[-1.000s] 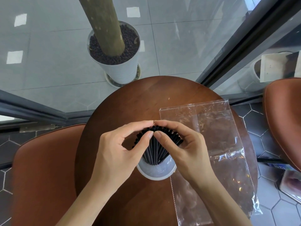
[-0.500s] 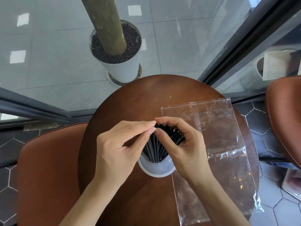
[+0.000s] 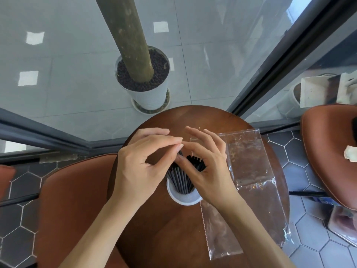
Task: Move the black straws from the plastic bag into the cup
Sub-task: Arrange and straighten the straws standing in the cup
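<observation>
Fingers of the left hand (image 3: 141, 171) pinch one of the black straws (image 3: 183, 178) above the cup (image 3: 180, 200) rim; right hand (image 3: 208, 171) spread loosely.

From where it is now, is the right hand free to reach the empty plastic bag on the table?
Probably yes. The plastic bag lies flat directly beside the right hand, with nothing between them. That hand's fingers are spread over the black straws in the cup.

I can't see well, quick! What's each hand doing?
Left hand: pinching a black straw over the cup.
Right hand: open, fingers spread, holding nothing.
</observation>
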